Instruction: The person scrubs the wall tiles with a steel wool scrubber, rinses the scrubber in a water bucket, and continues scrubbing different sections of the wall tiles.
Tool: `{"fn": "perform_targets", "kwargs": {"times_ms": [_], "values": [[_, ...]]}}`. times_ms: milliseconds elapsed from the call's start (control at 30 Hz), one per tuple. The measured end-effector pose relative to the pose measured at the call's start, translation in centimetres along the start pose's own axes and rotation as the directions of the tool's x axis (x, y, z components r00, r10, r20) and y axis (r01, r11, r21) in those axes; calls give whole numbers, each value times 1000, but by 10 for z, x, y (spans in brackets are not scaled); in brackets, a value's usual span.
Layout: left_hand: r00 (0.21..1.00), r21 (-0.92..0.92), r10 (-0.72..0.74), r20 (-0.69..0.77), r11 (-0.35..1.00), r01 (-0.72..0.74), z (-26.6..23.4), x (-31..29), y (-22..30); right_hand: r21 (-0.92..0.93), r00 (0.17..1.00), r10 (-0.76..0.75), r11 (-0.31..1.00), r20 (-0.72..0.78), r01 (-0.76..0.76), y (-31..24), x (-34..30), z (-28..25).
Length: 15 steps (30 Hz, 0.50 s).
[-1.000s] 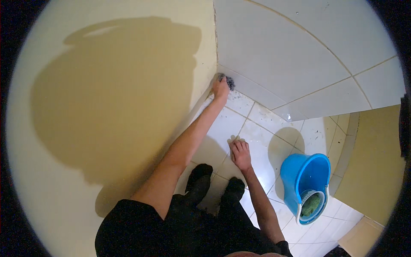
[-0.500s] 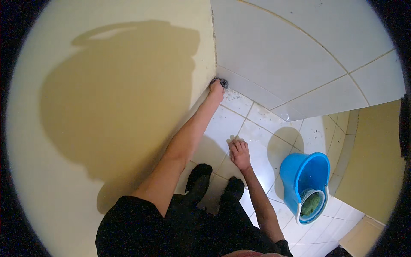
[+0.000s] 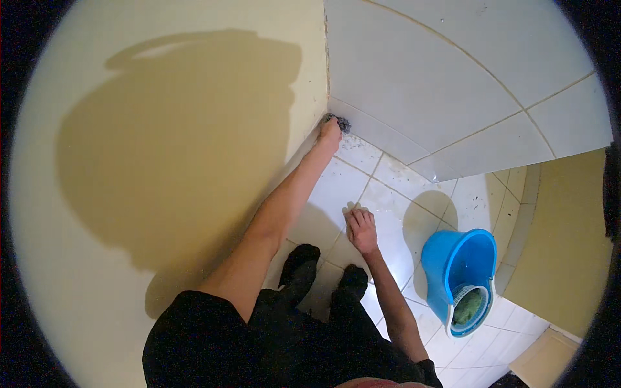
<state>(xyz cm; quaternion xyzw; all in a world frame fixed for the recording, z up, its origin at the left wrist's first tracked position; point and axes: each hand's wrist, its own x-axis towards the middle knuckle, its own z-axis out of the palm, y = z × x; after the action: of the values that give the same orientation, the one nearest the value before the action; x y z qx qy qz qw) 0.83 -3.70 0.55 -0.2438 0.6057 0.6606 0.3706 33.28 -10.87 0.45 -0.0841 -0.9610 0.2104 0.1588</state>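
Note:
In the far corner, where the yellow wall meets the tiled wall, my left hand (image 3: 330, 133) is closed around a dark grey metal scourer (image 3: 343, 123). The scourer presses into the corner at floor level, and my fingers hide part of it. Dark specks lie on the white tiled floor (image 3: 333, 184) just beside it. Lower and to the right, my right hand (image 3: 362, 230) rests on the floor with its fingers spread and nothing visible in it.
A blue mop bucket (image 3: 440, 262) with a white wringer basket (image 3: 480, 313) stands on the right, something green inside the basket. The yellow wall (image 3: 194, 155) runs close along my left arm. The grey-white tiled wall (image 3: 414, 77) rises ahead. My dark-covered feet (image 3: 301, 262) are below my hands.
My left hand and the scourer have shifted very slightly to the right in the corner. My right hand stays in place on the floor.

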Motion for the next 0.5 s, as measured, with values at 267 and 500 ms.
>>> {"fn": "perform_targets", "kwargs": {"times_ms": [267,500], "values": [[909,315,414,-46,870,-380,-17,33,6,26,999,-35,999,-15,36,-14,15,0],[791,618,612,-10,626,-476,10,-42,-11,-35,999,35,999,28,-34,8,-10,-1]]}}
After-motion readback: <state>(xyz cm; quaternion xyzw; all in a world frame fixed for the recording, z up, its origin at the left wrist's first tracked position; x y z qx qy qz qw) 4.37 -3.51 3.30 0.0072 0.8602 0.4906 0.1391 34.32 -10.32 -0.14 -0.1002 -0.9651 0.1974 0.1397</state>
